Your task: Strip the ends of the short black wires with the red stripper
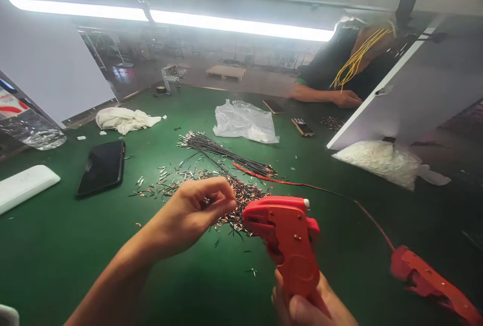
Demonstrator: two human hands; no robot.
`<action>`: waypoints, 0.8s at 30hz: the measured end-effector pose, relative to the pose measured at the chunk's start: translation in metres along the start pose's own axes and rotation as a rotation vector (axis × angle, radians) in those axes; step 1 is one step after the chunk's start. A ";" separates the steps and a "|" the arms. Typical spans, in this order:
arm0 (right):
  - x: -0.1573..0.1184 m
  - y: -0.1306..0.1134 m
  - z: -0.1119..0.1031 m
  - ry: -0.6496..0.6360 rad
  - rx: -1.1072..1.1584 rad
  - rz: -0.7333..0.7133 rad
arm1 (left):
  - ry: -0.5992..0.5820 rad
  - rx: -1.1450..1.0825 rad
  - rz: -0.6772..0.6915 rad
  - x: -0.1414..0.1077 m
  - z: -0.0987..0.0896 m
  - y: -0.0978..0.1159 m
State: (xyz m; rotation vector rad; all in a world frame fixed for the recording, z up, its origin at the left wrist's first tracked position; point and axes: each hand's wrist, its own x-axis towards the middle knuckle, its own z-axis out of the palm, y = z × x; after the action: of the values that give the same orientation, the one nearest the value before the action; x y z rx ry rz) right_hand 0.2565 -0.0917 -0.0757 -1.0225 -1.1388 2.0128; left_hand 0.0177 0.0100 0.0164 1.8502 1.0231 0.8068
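Note:
My left hand (pixel 196 213) is closed in a pinch, thumb against forefinger, just left of the tool's jaws. Whatever lies between those fingertips is too small to make out. In my right hand (pixel 302 306) is a red wire stripper (pixel 292 245), gripped round its handles with the jaws pointing left. Beneath and behind both hands spreads a pile of short black wire offcuts (pixel 245 192), some showing copper. Behind the pile lies a bundle of long black wires (pixel 226 152) with stripped ends.
A second red wire stripper (pixel 433 283) lies right, near a red cord (pixel 302 184). Around the green table (pixel 181 286) are a black phone (pixel 101 167), a clear plastic bag (pixel 245 122), a white cloth (pixel 123 118) and a filled bag (pixel 381 162). Another person's hand (pixel 346 98) rests opposite.

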 end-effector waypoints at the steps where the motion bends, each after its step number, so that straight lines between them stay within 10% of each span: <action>1: 0.004 0.000 -0.001 -0.011 0.024 0.005 | 0.047 0.033 0.022 0.000 0.002 0.000; 11: 0.012 -0.031 0.007 -0.168 0.354 -0.044 | 0.352 0.362 0.143 -0.002 0.030 0.006; 24: 0.016 -0.039 0.004 -0.288 0.544 -0.151 | 0.239 -0.115 -0.221 0.008 0.038 0.001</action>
State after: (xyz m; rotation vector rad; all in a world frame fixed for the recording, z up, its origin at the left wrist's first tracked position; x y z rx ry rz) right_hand 0.2498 -0.0636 -0.0453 -0.3726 -0.7044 2.2109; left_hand 0.0532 0.0031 0.0020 1.5375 1.2783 0.9461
